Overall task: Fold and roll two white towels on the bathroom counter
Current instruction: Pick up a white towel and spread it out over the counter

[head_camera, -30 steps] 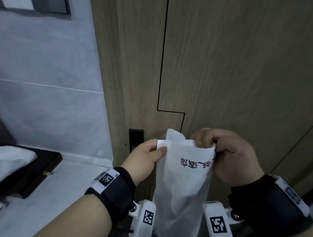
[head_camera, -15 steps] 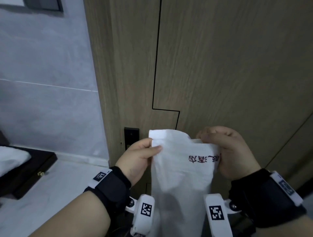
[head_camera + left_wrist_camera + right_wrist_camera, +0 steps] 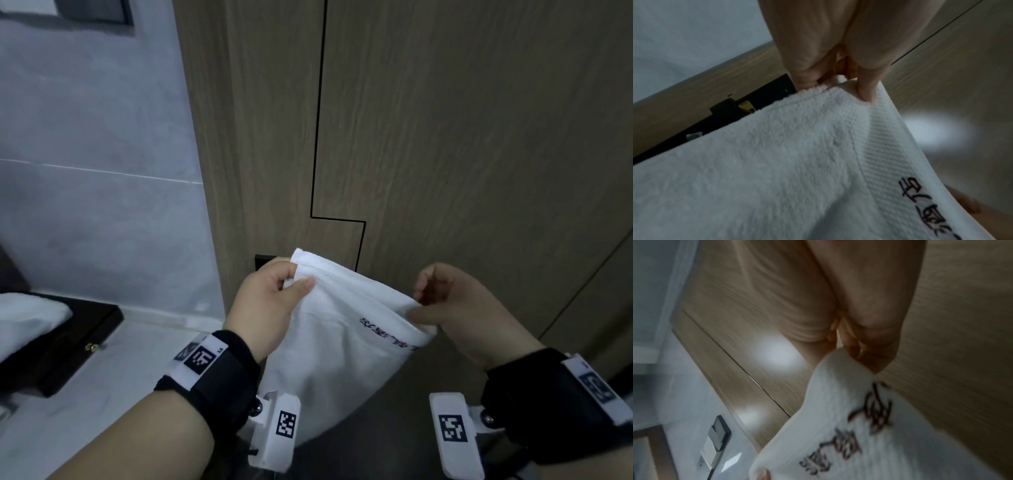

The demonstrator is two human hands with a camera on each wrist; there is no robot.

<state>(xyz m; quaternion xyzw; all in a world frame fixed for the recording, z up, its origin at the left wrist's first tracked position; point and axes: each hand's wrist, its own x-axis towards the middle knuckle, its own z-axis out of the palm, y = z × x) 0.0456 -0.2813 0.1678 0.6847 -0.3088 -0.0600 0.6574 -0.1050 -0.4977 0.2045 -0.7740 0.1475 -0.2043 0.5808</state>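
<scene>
Head view: towel point(image 3: 329, 356) held in air before wood panel point(image 3: 462, 137), off counter point(image 3: 85, 394); likely stretched by top corners to square it for folding. Left hand point(image 3: 270, 308) higher, right hand point(image 3: 459, 308) lower, so top edge slants. Second towel point(image 3: 24, 318) on dark box point(image 3: 85, 346).

Left wrist view: thumb and fingers point(image 3: 865, 91) pinch towel corner.

Right wrist view: blurred; curled fingers point(image 3: 869, 353) pinch other corner.

Black wristbands point(image 3: 219, 370), white tagged mounts point(image 3: 279, 428)
</scene>
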